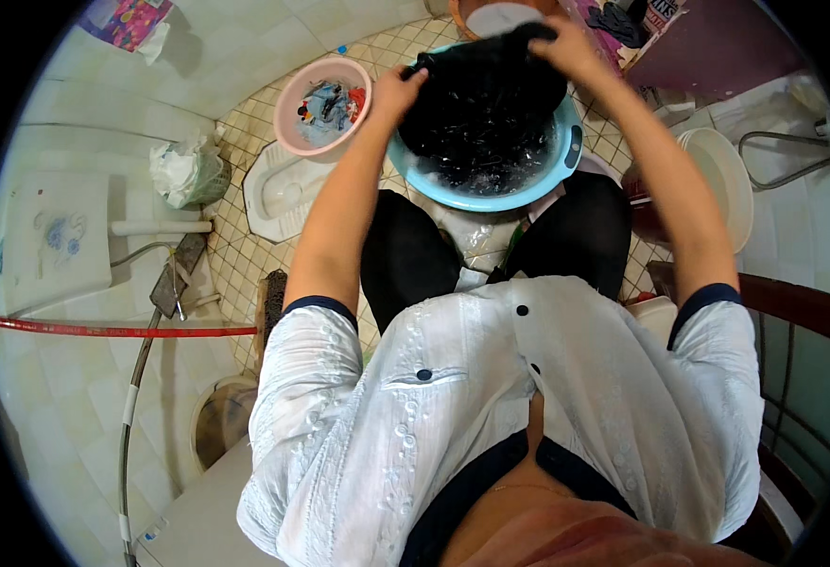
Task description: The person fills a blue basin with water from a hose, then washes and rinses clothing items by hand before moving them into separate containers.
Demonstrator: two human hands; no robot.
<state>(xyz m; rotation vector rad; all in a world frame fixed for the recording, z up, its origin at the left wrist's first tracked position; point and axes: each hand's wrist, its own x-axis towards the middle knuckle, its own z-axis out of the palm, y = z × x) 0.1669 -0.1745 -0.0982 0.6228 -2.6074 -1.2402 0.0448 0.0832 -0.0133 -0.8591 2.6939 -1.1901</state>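
A wet black garment [482,99] stretches across a light blue plastic basin [450,198] with soapy-looking water at its near side. My left hand [399,91] grips the cloth at the basin's left rim. At the upper right, my right hand [564,48] holds a bunched part of the same cloth, lifted near the far rim. Much of the basin's inside is hidden under the fabric. The basin stands just beyond my knees.
Left of the basin, a pink tub [287,106] holds wet clothes beside a squat toilet [280,191]. A bagged waste basket [188,170] stands by the wall. Stacked buckets [720,184] are on the right. Behind the basin is a brown tub [466,15]. A red hose [124,330] crosses the left side.
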